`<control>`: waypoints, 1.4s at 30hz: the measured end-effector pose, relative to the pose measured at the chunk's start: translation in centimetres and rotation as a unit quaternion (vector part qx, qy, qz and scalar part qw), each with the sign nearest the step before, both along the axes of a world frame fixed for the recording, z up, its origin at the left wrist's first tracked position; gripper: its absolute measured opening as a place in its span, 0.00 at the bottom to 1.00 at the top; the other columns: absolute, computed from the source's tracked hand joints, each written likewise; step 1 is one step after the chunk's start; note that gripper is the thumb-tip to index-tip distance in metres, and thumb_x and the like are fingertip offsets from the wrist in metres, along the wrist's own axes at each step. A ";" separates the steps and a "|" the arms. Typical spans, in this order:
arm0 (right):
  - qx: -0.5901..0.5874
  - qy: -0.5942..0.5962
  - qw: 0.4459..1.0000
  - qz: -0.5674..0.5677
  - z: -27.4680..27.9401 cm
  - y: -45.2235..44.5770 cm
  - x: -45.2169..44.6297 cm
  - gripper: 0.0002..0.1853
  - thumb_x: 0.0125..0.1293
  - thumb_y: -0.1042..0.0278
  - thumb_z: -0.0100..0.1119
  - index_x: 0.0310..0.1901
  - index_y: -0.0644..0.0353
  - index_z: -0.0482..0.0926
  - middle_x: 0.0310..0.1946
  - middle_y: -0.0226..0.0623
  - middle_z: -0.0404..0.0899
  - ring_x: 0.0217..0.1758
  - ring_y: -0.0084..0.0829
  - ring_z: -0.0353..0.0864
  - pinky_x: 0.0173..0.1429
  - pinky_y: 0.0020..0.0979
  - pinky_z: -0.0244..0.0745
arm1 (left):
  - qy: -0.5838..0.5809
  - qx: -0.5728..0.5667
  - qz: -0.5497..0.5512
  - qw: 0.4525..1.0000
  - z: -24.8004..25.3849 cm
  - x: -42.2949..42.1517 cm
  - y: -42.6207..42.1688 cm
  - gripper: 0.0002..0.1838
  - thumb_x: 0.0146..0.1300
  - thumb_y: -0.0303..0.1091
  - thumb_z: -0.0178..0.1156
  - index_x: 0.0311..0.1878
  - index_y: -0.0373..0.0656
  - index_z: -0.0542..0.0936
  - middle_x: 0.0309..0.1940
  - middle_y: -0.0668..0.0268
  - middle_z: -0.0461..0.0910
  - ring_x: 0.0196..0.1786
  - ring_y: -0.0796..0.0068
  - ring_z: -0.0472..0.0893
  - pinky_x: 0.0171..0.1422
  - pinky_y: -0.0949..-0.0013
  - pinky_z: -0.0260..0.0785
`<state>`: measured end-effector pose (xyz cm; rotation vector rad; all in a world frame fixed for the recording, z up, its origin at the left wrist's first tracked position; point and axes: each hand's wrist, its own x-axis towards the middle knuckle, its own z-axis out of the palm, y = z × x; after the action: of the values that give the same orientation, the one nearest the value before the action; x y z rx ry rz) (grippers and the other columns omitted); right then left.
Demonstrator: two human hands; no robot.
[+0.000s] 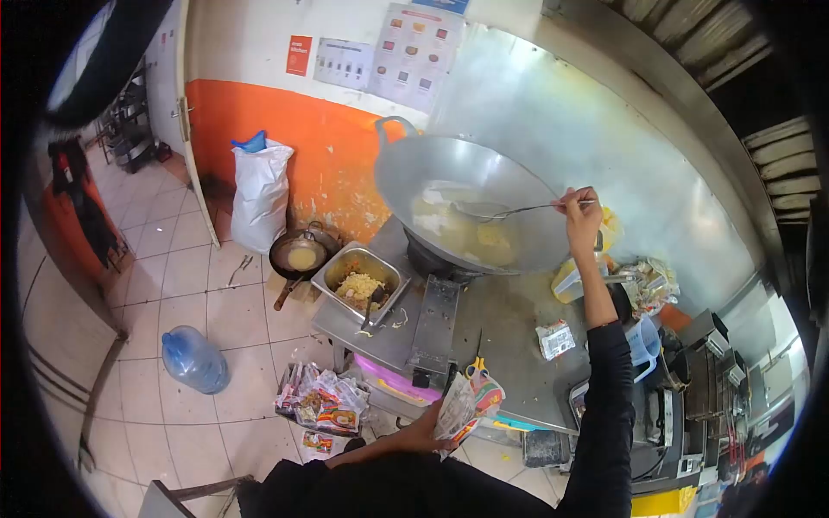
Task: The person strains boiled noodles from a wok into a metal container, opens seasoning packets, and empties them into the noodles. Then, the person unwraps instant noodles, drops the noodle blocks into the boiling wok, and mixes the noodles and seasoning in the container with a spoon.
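My right hand (pixel 580 214) is closed around the handle of a long ladle (pixel 528 208). Its round head dips into a large metal wok (pixel 527 177); whether the head has holes is unclear. Cloudy liquid with pale noodles (pixel 492 235) and white foam fills the wok's bottom. Low in front of my body, my left hand (pixel 423 433) grips a crinkled white, red and green food packet (pixel 460 407). Just beyond the packet, a pair of scissors (pixel 476 368) with yellow handles lies at the counter's edge.
A steel pan (pixel 395 292) holds cooked noodles and a spoon, left of the wok. On the floor stand a box of packets (pixel 324 401), a blue water bottle (pixel 195 360), a dark pan (pixel 289 259) and a white sack (pixel 261 194). A small packet (pixel 555 339) lies on the counter (pixel 527 311).
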<state>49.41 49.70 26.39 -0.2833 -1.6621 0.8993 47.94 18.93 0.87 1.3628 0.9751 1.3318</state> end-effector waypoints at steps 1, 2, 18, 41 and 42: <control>0.000 -0.012 1.000 0.000 -0.9 0.0 0.4 0.07 0.53 0.75 0.49 0.24 0.65 0.62 0.19 0.34 0.69 0.22 0.23 0.72 0.29 0.22 0.70 | 0.001 0.000 0.000 1.000 -0.1 0.0 0.1 0.49 0.38 0.41 0.65 0.57 0.35 0.43 0.53 0.53 0.51 0.58 0.61 0.53 0.60 0.64 0.44; -0.001 -0.024 1.000 0.001 -1.8 -0.2 1.0 0.07 0.52 0.74 0.51 0.23 0.66 0.64 0.20 0.33 0.70 0.22 0.22 0.71 0.30 0.22 0.69 | 0.001 -0.001 -0.001 1.000 -0.1 0.0 0.2 0.49 0.38 0.41 0.65 0.57 0.35 0.43 0.53 0.52 0.51 0.58 0.61 0.53 0.60 0.64 0.44; 0.176 -0.285 0.921 -0.197 -10.0 -12.4 12.6 0.27 0.38 0.63 0.63 0.43 0.61 0.67 0.43 0.42 0.67 0.47 0.38 0.64 0.50 0.33 0.57 | 0.019 -0.013 0.029 0.999 -6.1 2.3 4.1 0.48 0.36 0.34 0.66 0.56 0.35 0.45 0.51 0.55 0.54 0.57 0.65 0.54 0.60 0.67 0.46; 0.002 -0.508 0.847 -0.159 -16.0 -18.7 12.7 0.17 0.38 0.71 0.58 0.34 0.66 0.71 0.41 0.39 0.63 0.42 0.39 0.63 0.44 0.34 0.61 | 0.081 0.260 0.201 0.941 -5.3 3.3 7.8 0.51 0.28 0.36 0.70 0.53 0.40 0.46 0.44 0.52 0.56 0.48 0.57 0.60 0.50 0.58 0.56; 0.055 -0.490 0.856 -0.155 -15.5 -19.0 12.5 0.16 0.38 0.71 0.57 0.33 0.64 0.72 0.40 0.38 0.63 0.42 0.38 0.63 0.44 0.34 0.61 | 0.028 0.169 0.155 0.973 -7.1 3.4 7.8 0.47 0.32 0.32 0.69 0.53 0.45 0.47 0.44 0.54 0.54 0.49 0.60 0.60 0.51 0.61 0.57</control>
<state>61.96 30.75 10.92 -1.0276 -2.4808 0.3920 51.31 26.69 -6.20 1.5529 1.0645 1.7652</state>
